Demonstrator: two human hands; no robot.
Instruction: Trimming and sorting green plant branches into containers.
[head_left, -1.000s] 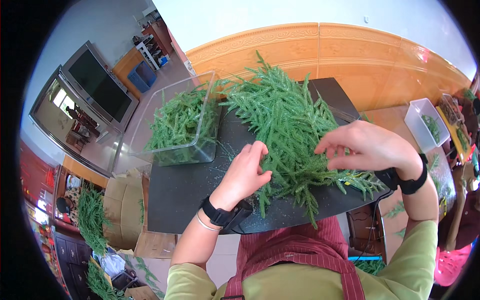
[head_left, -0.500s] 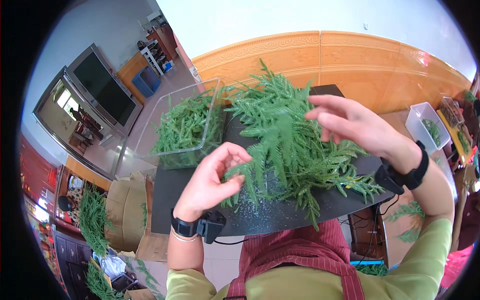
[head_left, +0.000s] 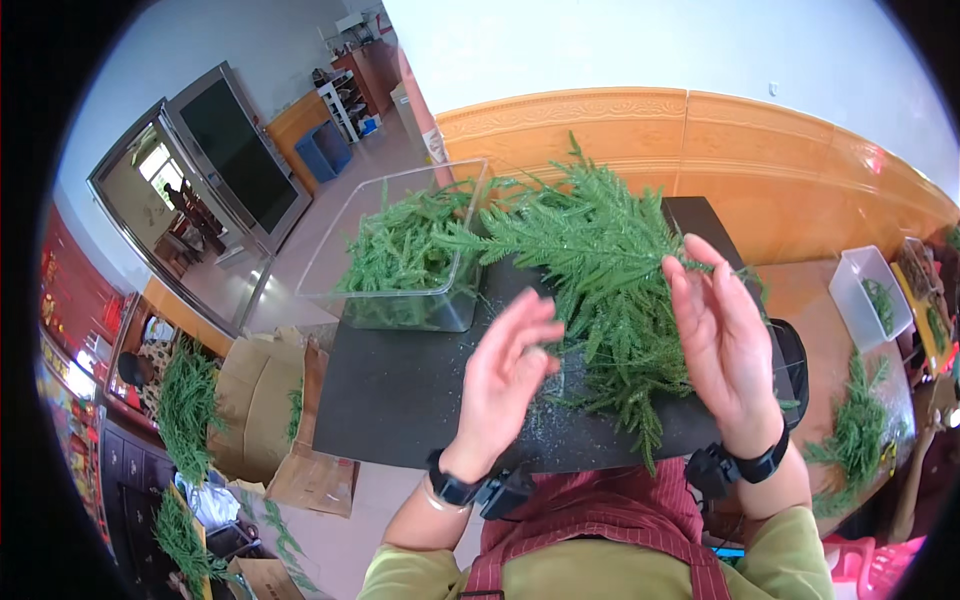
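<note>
A leafy green artificial pine branch (head_left: 570, 243) lies across the top of a larger pile of green branches (head_left: 625, 345), its tips pointing left. The thumb and fingertips of my right hand (head_left: 728, 345) pinch its stem end at the pile's right side. My left hand (head_left: 505, 378) hovers left of the pile, fingers apart and slightly blurred, with nothing in it. Beyond my left hand, a clear plastic bin (head_left: 405, 312) holds more green sprigs. Both stand on a dark tabletop (head_left: 390, 400), where pale specks are scattered near my left hand.
An open cardboard box (head_left: 262, 405) stands on the floor at left, with a bundle of greenery (head_left: 188, 405) beside it. At right, another table (head_left: 805, 310) carries a white plastic tub (head_left: 868, 300) and loose branches (head_left: 855, 430). Part of another person's arm (head_left: 912, 480) shows at far right.
My left hand has come away from the sprig it was touching and opened. The upper branch has swung to point left, its stem now between my right fingers. The view has shifted somewhat.
</note>
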